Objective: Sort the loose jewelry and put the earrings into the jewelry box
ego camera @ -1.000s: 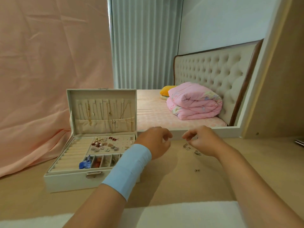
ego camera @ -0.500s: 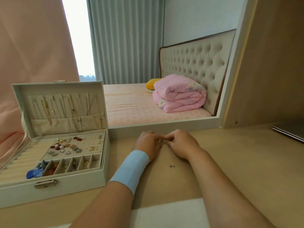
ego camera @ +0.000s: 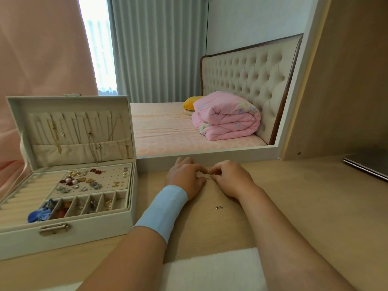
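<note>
Left hand (ego camera: 184, 177): fingers curled at the small earrings (ego camera: 208, 177); grip not discernible
Right hand (ego camera: 231, 180): one of them is pinched at the fingertips
Jewelry box (ego camera: 84, 234): opened, partly filled
Outstanding: stud (ego camera: 219, 207) left on desk (ego camera: 294, 206)

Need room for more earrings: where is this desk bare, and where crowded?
Widest bare patch: desk right of the right hand, up to the dark slab at the edge. A narrower strip lies between the jewelry box and the left hand and forearm. Crowded: the small pieces both hands pinch, and the loose stud nearer you.
</note>
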Tool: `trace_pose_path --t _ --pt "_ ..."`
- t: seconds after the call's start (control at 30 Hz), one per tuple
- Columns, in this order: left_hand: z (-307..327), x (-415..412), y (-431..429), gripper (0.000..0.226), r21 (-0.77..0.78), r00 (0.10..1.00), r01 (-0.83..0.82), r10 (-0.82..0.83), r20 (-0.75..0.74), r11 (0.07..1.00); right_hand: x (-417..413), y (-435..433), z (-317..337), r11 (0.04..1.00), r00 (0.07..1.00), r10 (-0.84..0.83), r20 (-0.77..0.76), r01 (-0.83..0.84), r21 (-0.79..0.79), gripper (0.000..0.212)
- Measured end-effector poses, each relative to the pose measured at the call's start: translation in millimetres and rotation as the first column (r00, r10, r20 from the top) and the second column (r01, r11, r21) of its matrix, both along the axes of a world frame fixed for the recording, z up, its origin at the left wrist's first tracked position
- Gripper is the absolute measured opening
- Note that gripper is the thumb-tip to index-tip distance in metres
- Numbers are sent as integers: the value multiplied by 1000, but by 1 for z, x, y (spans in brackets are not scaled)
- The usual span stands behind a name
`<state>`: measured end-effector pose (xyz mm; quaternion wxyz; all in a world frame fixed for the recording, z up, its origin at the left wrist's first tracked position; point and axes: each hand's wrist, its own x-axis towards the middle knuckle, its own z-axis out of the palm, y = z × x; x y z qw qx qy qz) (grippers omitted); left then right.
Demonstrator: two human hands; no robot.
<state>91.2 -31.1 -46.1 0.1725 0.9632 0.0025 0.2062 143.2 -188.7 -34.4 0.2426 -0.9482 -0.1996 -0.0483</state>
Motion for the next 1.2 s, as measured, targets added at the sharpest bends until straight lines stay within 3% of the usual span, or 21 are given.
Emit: trace_pose_path --t 0.2,0.47,0.6,0.8,1.2 --pt "2 4 -10 22 53 999 35 -37 21 998 1 0 0 998 998 -56 39 57 -24 16" --pt "6 -4 -8 16 26 1000 -15 15 5 1000 -9 4 6 995 995 -58 87 51 85 17" --pt "18 -17 -4 15 -128 994 -97 103 45 987 -18 7 9 964 998 -5 61 -12 266 13" --pt "43 -48 8 5 -257 994 -79 97 56 963 -38 17 17 807 979 184 -82 -103 581 15" --pt "74 -129 101 10 -256 993 -91 106 45 963 -96 87 51 802 933 360 12 -317 506 15"
